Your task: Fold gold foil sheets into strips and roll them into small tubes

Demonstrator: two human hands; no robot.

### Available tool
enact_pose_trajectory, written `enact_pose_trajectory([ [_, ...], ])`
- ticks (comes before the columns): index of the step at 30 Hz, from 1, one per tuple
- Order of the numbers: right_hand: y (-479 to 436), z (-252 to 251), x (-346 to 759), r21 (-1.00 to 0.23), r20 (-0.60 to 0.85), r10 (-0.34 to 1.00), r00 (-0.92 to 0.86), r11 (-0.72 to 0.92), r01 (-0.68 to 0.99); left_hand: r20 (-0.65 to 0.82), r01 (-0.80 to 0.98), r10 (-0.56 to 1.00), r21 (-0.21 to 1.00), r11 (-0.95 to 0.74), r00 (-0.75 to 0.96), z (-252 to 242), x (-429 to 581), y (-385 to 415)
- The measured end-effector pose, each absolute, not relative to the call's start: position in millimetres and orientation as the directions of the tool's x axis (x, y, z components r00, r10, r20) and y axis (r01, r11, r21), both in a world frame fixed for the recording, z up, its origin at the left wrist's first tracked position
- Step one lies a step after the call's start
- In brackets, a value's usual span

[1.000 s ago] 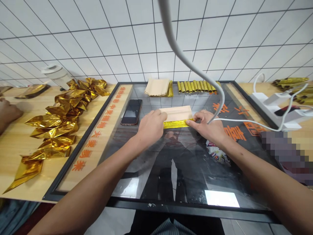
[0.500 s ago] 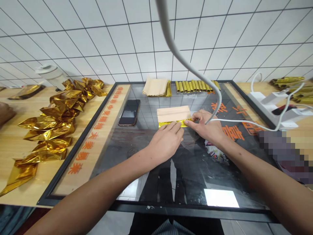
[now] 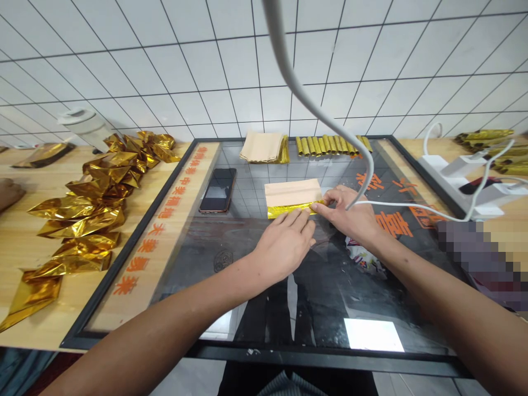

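Note:
A tan paper sheet (image 3: pixel 292 192) lies on the black-framed glass panel (image 3: pixel 247 231), its near edge folded up to show a shiny gold strip (image 3: pixel 284 210). My left hand (image 3: pixel 286 242) rests palm down just in front of the strip, fingers stretched out and their tips at its near edge. At the strip's right end, my right hand (image 3: pixel 344 212) pinches the gold edge between thumb and fingers. Behind the sheet are a stack of tan and gold sheets (image 3: pixel 262 147) and a row of rolled gold tubes (image 3: pixel 330 146).
A phone (image 3: pixel 218 190) lies left of the sheet. Folded gold foil pieces (image 3: pixel 91 220) and a white cup (image 3: pixel 84 126) are farther left, near another person's hand (image 3: pixel 10 193). A white power strip (image 3: pixel 449 181) stands right; a white cable (image 3: pixel 313 104) hangs in front.
My left hand has slid slightly toward me and right, off the strip, and more of the gold shows. My right hand has stayed in place.

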State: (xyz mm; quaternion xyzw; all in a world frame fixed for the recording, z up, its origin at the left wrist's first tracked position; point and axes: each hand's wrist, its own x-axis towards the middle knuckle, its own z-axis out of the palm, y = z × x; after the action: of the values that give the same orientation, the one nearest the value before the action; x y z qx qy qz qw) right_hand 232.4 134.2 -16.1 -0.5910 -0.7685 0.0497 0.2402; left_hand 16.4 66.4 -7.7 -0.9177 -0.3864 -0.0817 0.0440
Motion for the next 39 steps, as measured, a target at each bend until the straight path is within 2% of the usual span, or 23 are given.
enact_pose_trajectory([
  [14, 134, -19, 233, -0.346, 0.315, 0.932, -0.181, 0.29, 0.892, 0.165, 0.721, 0.707, -0.036, -0.692, 0.688, -8, 18, 66],
  [21, 138, -12, 237, -0.389, 0.252, 0.959, -0.13, 0.224, 0.894, 0.149, 0.728, 0.719, -0.007, -0.685, 0.679, -6, 18, 67],
  [31, 141, -6, 248, -0.629, 0.212, 0.977, -0.025, 0.156, 0.762, 0.16, 0.733, 0.725, 0.01, -0.68, 0.67, -6, 17, 67],
  [39, 138, -8, 243, -0.479, 0.238, 0.966, -0.102, 0.208, 0.852, 0.157, 0.721, 0.71, -0.016, -0.693, 0.686, -8, 17, 67],
])
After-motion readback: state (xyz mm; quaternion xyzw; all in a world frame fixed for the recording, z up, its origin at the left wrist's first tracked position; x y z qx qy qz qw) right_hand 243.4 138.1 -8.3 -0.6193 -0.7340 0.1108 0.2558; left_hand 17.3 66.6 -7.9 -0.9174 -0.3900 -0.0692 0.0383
